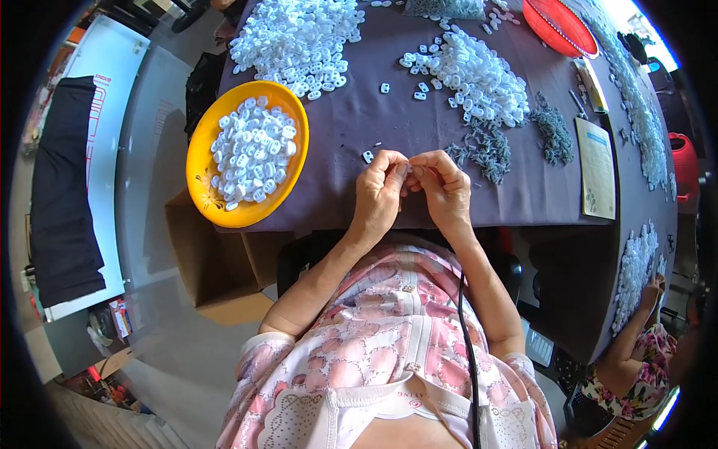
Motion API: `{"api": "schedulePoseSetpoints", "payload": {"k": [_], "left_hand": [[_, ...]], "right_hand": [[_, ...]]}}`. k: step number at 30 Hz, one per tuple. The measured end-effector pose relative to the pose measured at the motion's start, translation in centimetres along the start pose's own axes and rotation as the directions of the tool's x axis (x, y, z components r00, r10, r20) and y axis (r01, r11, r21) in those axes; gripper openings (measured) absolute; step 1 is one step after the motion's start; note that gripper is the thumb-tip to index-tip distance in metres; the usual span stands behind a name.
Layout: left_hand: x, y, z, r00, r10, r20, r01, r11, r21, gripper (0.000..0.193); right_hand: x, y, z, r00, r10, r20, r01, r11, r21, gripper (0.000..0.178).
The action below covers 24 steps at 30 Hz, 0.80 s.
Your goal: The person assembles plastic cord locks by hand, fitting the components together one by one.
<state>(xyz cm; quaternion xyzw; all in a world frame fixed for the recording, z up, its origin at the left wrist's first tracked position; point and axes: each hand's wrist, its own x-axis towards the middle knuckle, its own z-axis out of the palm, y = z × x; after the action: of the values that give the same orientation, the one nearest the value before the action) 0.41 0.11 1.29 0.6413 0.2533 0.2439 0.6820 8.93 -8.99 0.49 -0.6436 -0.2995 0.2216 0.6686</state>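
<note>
My left hand [378, 196] and my right hand [447, 196] meet just above the near edge of the table, fingertips pinched together. A small pale piece shows between the fingertips, mostly hidden, so its kind is unclear. Just beyond my left hand lies a loose white oval plastic piece with dark openings [367, 157]. Close to my right hand is a heap of small grey-green slender parts [486, 153]. Left of my hands, a yellow oval bowl [197, 161] holds many white oval pieces [254, 150].
Heaps of white pieces [299, 45] [479, 75] cover the far table. More grey-green parts [553, 133], a booklet [596, 168] and a red basket [557, 28] lie rightward. A cardboard box [217, 262] stands below the bowl. Another person's hand [654, 290] works at far right.
</note>
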Motion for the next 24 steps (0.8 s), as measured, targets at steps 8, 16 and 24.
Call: {"api": "schedulePoseSetpoints", "payload": {"k": [8,16,24], "left_hand": [[-0.1,0.1,0.2,0.994,-0.067,0.083,0.055,0.989,0.137,0.012],[-0.1,-0.2,0.1,0.995,-0.039,0.087,0.025,0.986,0.162,0.011],[-0.1,-0.4,0.0,0.996,-0.018,0.092,-0.001,0.978,0.210,0.008]], "right_hand": [[-0.4,-0.3,-1.0,0.992,0.117,-0.038,-0.111,0.984,0.139,0.016],[-0.4,-0.3,-1.5,0.990,0.144,0.014,-0.144,0.987,0.068,0.015],[0.0,-0.5,-1.8,0.994,0.099,0.052,-0.093,0.991,-0.101,0.016]]}}
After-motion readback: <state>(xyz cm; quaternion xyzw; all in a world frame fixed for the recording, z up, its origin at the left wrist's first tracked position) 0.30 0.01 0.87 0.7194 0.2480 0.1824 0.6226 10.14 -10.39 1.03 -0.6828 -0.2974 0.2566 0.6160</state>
